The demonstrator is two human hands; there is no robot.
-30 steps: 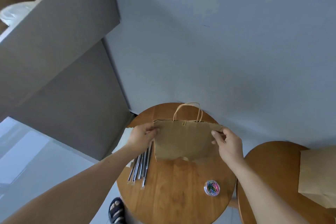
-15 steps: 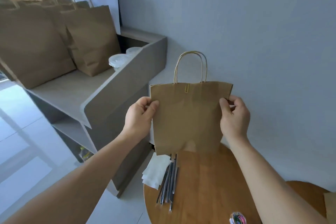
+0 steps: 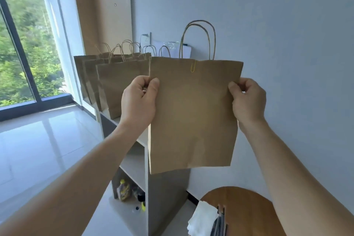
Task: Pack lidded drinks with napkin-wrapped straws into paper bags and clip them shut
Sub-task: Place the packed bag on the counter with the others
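I hold a brown paper bag (image 3: 193,113) upright in the air in front of the wall. A yellow paper clip (image 3: 193,67) sits on its top edge, below the twine handles (image 3: 198,38). My left hand (image 3: 139,99) pinches the bag's left edge near the top. My right hand (image 3: 248,97) pinches the right edge at the same height. What is inside the bag is hidden.
Several brown paper bags (image 3: 113,80) stand in a row on top of a grey shelf unit (image 3: 138,163) to the left. A round wooden table (image 3: 247,210) at lower right carries white napkins (image 3: 203,218) and wrapped straws (image 3: 219,222). A large window is far left.
Both hands have lifted the clipped bag off the table and carried it up and leftward toward the shelf; my view has swung up from the table to the shelf and window.
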